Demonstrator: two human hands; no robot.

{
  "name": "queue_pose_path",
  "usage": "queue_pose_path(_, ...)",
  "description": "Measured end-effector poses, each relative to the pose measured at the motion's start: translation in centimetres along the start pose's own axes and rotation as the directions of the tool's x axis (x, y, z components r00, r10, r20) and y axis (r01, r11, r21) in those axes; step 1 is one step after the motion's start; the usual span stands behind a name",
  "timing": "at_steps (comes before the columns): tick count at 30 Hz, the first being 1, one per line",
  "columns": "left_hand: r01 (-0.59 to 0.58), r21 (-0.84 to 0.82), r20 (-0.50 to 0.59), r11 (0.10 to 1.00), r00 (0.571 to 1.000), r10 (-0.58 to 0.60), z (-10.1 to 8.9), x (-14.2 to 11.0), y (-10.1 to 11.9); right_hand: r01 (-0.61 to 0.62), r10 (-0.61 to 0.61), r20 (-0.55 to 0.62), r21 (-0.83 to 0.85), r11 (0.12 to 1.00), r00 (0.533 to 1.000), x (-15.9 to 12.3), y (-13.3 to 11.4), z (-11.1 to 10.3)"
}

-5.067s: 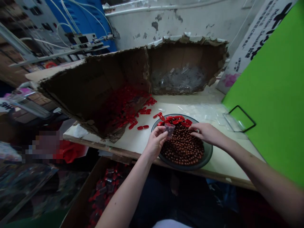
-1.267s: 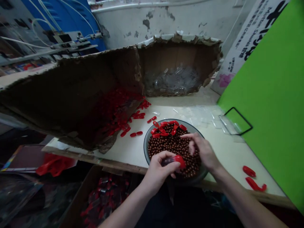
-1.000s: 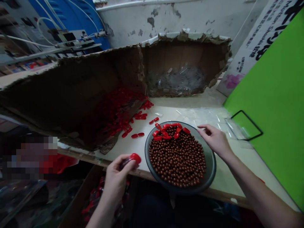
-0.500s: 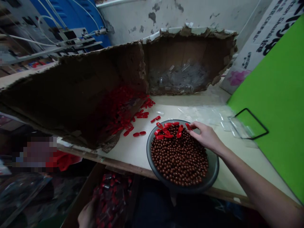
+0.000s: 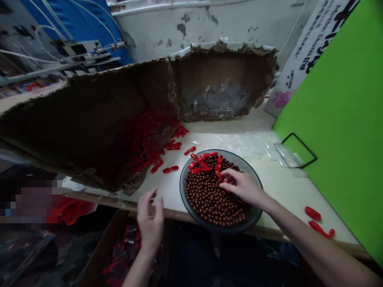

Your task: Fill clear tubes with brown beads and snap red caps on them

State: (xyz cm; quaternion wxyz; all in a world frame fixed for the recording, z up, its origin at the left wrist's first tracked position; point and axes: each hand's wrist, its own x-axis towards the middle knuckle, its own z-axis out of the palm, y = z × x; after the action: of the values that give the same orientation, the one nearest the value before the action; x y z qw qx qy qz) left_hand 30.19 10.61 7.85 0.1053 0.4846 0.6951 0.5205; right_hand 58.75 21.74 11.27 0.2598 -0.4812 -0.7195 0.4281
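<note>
My right hand [image 5: 243, 186] is inside the grey bowl [image 5: 221, 229], its fingertips closed on a small red plastic piece [image 5: 219, 175]. Beneath the fingers lie many shiny brown balls [image 5: 206, 199]. More red pieces [image 5: 202, 163] rest on top of the balls along the bowl's far left side. My left hand [image 5: 150, 217] hovers at the table's front edge, left of the bowl, with fingers apart and nothing visible in them. Under it, a box holds a heap of red-and-clear pieces [image 5: 127, 243], partly hidden by my forearm.
A torn cardboard box [image 5: 95, 103] at the left spills red pieces [image 5: 149, 139] onto the white table [image 5: 167, 191]. Clear plastic pieces [image 5: 221, 97] fill its rear compartment. A green panel [image 5: 335, 131] with a black wire frame [image 5: 311, 161] stands right. Two red pieces [image 5: 317, 223] lie near the right edge.
My left hand has come up from the lower box to table height and opened. My right hand has moved from the bowl's far rim towards its middle, still with a red piece.
</note>
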Motion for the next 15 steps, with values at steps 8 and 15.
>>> queue_pose_path(8,-0.389,-0.001,0.31,0.921,0.875,0.37,8.2,-0.8,6.6,-0.024,-0.065,-0.226,-0.369,0.929,0.972,2.7,2.5,-5.3)
queue_pose_path(15,-0.321,0.099,0.341,0.942,0.9,0.271,7.9,-1.0,6.8,-0.524,0.208,-0.615,-0.391,0.757,0.76,8.4,12.0,-11.7)
